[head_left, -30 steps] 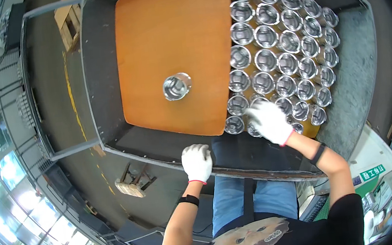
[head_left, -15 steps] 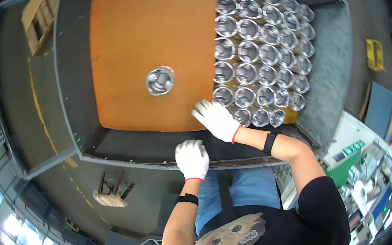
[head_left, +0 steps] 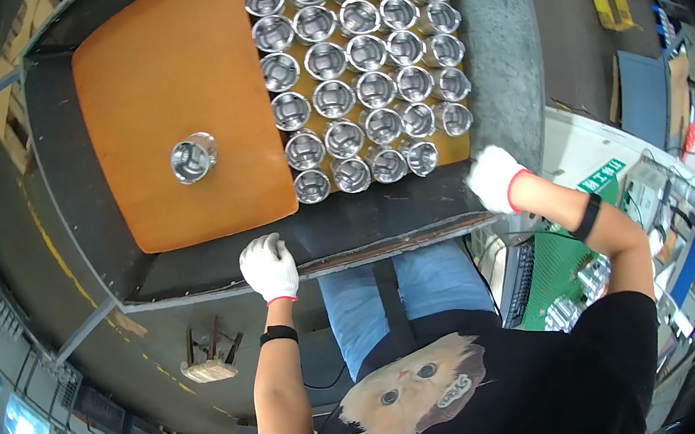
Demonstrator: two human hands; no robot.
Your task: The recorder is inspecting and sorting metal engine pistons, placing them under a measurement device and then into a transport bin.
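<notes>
My left hand (head_left: 269, 266), in a white glove, lies over the front rim (head_left: 344, 261) of a large dark bin, its fingers bent over the edge. My right hand (head_left: 496, 180), gloved too, hovers by the bin's front right corner. Its fingers are loosely bent and slightly blurred, with no object visible in them. Inside the bin, several rows of shiny metal pistons (head_left: 375, 89) stand hollow end up on the right side. One lone piston (head_left: 194, 158) sits on the orange sheet (head_left: 176, 90) at the left, apart from both hands.
Right of the bin stands a workbench with a green mat (head_left: 550, 274), more metal parts (head_left: 562, 313) and a keyboard (head_left: 519, 283). A yellow crate (head_left: 610, 4) lies on the floor at the far right. A small stool (head_left: 210, 368) and a wooden pallet (head_left: 11, 128) are to the left.
My right hand has moved right, from the sheet's edge beside the pistons to the bin's front right corner. My view has turned right, so the bin appears farther left. The left hand stays at the rim.
</notes>
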